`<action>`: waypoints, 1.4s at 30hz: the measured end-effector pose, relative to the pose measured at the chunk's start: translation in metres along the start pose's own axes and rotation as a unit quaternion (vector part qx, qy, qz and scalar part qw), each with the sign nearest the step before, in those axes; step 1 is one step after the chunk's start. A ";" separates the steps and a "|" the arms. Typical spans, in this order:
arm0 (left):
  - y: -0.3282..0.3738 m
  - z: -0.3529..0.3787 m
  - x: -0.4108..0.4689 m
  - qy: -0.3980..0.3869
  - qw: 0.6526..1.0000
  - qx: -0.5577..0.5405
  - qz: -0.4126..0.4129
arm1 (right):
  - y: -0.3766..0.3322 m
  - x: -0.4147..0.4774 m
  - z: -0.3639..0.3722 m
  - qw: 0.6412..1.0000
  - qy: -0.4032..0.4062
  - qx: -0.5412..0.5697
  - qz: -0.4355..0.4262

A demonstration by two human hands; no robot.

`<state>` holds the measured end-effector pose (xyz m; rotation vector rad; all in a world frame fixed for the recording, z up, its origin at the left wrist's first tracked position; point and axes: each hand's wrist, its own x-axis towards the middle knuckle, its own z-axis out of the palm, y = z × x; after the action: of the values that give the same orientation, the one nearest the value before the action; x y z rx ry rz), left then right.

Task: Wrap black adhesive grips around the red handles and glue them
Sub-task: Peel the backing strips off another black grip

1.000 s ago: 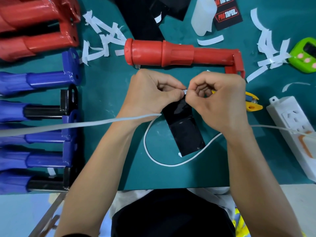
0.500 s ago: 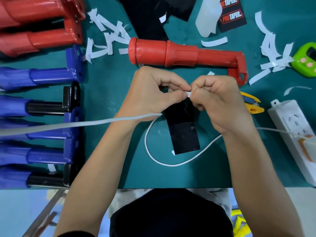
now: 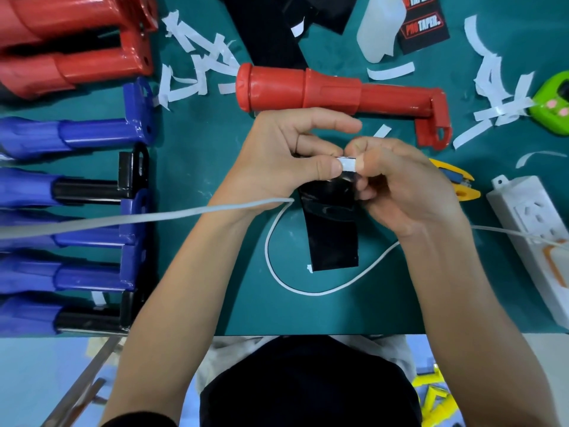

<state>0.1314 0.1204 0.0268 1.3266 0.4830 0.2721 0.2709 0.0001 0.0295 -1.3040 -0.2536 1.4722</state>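
A glossy black adhesive grip [image 3: 334,238] lies lengthwise on the green mat, its far end lifted between both hands. My left hand [image 3: 286,158] pinches that end with thumb and curled fingers, its index finger stretched out above. My right hand [image 3: 403,186] pinches a short white backing strip [image 3: 348,163] at the grip's top edge. A bare red handle [image 3: 332,89] lies crosswise just beyond my hands, its bracket end to the right.
Two more red handles [image 3: 70,41] sit at the top left, several blue handles [image 3: 70,134] down the left side. White backing scraps [image 3: 200,66] litter the mat. Yellow snips [image 3: 458,183], a white power strip [image 3: 535,235], a white cable [image 3: 308,289] and a green timer [image 3: 554,100] lie right.
The white backing strip now shows peeled up between my thumbs. My left index finger has straightened out. The black grip has shifted slightly toward me.
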 end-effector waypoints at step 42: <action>0.001 0.013 -0.004 0.255 0.841 0.413 0.238 | 0.014 0.000 0.003 0.922 0.137 -0.260 -0.253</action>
<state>0.1339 0.1075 0.0302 2.2414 0.7574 0.9248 0.2603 -0.0034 0.0201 -1.6865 -0.7723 0.7893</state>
